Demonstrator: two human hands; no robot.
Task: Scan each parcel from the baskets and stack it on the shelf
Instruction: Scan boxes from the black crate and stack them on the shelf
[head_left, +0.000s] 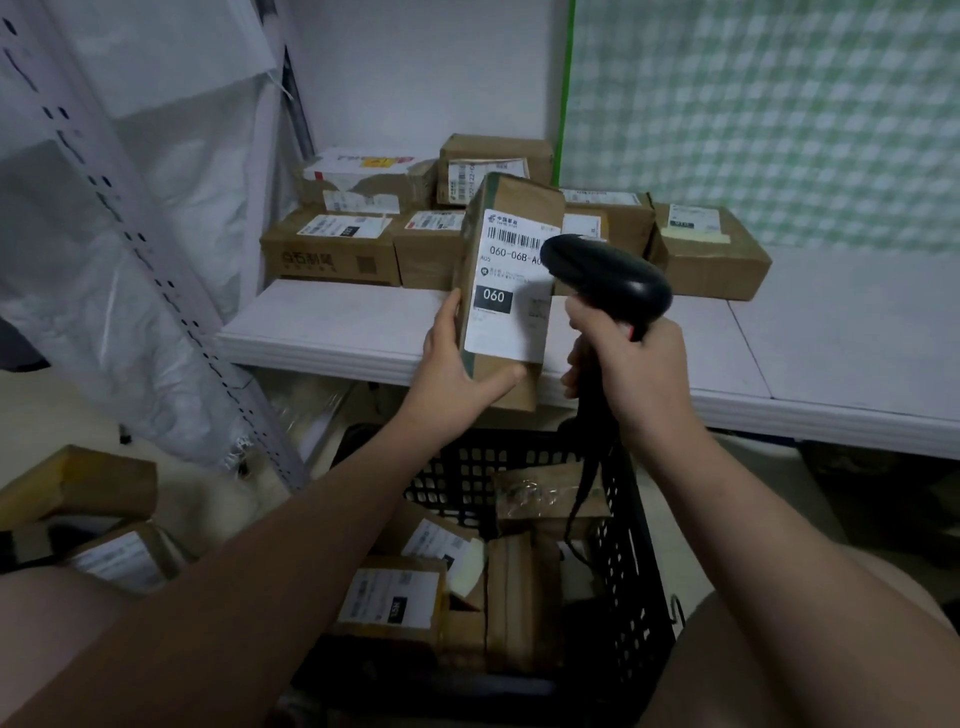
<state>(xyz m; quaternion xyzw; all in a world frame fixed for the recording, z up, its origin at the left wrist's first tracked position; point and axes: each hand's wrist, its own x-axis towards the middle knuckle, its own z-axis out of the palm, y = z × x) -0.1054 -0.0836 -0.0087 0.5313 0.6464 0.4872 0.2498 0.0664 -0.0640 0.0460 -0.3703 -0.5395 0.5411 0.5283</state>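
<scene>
My left hand (457, 358) grips the lower end of a tall brown parcel (506, 291), held upright over the shelf's front edge with its white "060" label facing me. My right hand (631, 374) grips the handle of a black barcode scanner (608, 275), whose head sits right against the label's right side. Its cable hangs down into the black plastic basket (631, 545) below, which holds several more brown parcels (395, 597). On the white shelf (337, 327), several scanned-looking cardboard parcels (332, 249) stand in rows and stacks toward the back.
A perforated white shelf upright (156, 270) slants down the left, with clear plastic sheeting behind it. More cardboard boxes (98, 519) lie on the floor at the lower left. A green checked panel (779, 114) backs the shelf's right half, where the white board is bare.
</scene>
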